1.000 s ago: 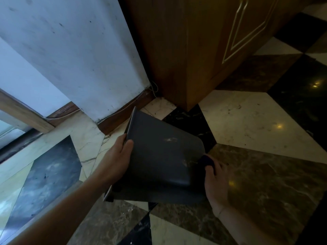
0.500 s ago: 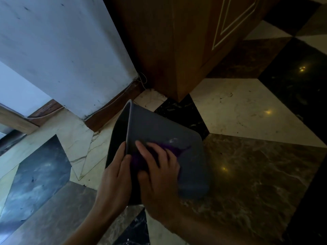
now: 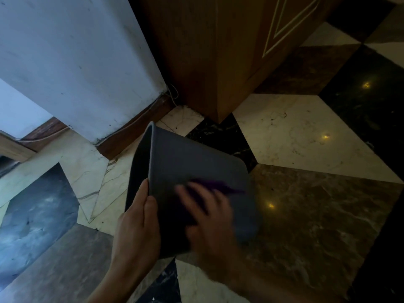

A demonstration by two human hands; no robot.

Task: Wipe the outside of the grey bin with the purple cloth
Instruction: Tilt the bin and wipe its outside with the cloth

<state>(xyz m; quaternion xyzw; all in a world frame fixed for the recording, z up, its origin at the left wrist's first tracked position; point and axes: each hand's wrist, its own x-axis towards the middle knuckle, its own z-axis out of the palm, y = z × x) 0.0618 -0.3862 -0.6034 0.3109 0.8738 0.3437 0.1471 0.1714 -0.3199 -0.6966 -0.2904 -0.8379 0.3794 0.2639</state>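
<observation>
At seven o'clock of the frame, the rim of the grey bin [image 3: 192, 171] is gripped by the left hand [image 3: 137, 226], so that it is held tipped above the marble floor [image 3: 306, 204] with one side turned upward. At six o'clock, the purple cloth [image 3: 215, 184] is pressed flat against that side by the blurred right hand [image 3: 207, 213].

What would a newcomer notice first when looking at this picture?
The eye falls first on the grey bin, tipped on its side at the centre above the patterned marble floor. The left hand grips its rim, while the blurred right hand presses the purple cloth against its outer wall. Behind stand a white wall and a wooden cabinet.
</observation>
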